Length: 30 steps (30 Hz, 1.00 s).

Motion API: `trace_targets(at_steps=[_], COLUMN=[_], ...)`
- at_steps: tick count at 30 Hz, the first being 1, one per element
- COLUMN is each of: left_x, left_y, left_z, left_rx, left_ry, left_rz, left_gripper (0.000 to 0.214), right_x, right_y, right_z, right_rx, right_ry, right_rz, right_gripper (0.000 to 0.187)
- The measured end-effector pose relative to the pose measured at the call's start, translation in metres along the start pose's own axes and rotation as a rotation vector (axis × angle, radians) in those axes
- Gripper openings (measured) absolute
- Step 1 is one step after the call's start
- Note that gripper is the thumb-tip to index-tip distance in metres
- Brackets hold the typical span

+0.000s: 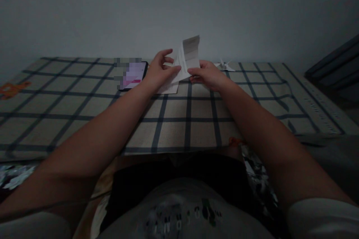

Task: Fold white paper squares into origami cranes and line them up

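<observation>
Above the checked cloth point(174, 108), creased paper held up by the fingers

Near the far side of the table, in front of a plain wall point(179, 3), the creased paper point(191, 55) is held at its lower part, with one panel standing upright and another angled off to the left along a fold. Faint print shows on it.

At its lower right, the right hand point(209, 74) pinches it: the thumb lies on the near face, pointing left, and the other fingers are bent beneath and behind. At its left side is the left hand point(161, 67), thumb tip against the near face just across from the right thumb, index finger raised and spread away from that thumb. Whether the left fingers grip the sheet from behind, I cannot tell. The upright panel rises clear above both hands.

Below the left hand, a flat pale sheet point(171, 89) lies on the cloth, partly covered. Left of that hand is a phone point(136, 76) with a lit, partly blurred screen. Just beyond the right hand sits a small white folded-paper figure point(226, 66) with pointed tips. Far to the left lies an orange object point(12, 90), too dim to make out.
</observation>
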<state>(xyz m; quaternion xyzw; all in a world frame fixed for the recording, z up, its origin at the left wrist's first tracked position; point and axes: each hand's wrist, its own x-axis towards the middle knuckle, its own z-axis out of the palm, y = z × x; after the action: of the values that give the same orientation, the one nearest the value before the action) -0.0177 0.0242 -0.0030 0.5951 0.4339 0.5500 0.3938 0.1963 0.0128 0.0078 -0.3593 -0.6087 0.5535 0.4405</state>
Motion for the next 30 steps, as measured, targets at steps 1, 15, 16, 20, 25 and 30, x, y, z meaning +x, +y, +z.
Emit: trace_targets(at_steps=[1, 15, 16, 20, 25, 30], left_x=[0.000, -0.026, -0.025, -0.020, -0.016, -0.020], left_y=[-0.001, 0.020, 0.019, 0.013, 0.012, 0.019], left_z=[-0.001, 0.008, 0.008, 0.006, 0.005, 0.006], left_rx=[0.021, -0.180, -0.195, -0.205, -0.114, -0.065], left_ry=[0.006, -0.325, -0.350, -0.409, -0.309, -0.215], left_rz=[0.018, -0.185, -0.193, -0.171, -0.112, -0.097], left_gripper=[0.079, 0.073, 0.068, 0.041, 0.047, 0.052], right_x=[0.001, 0.002, 0.002, 0.001, 0.003, 0.001], right_y=[0.000, -0.001, -0.001, 0.000, 0.002, -0.002], right_z=[0.001, 0.006, 0.007, 0.008, 0.005, 0.008], right_rx=[-0.001, -0.037, -0.037, -0.054, -0.110, -0.098], right_ry=[0.009, 0.011, 0.008, -0.001, 0.061, 0.059], right_rz=[-0.011, -0.150, -0.142, -0.113, -0.129, -0.101], right_gripper=[0.008, 0.022, 0.021, 0.018, 0.019, 0.012])
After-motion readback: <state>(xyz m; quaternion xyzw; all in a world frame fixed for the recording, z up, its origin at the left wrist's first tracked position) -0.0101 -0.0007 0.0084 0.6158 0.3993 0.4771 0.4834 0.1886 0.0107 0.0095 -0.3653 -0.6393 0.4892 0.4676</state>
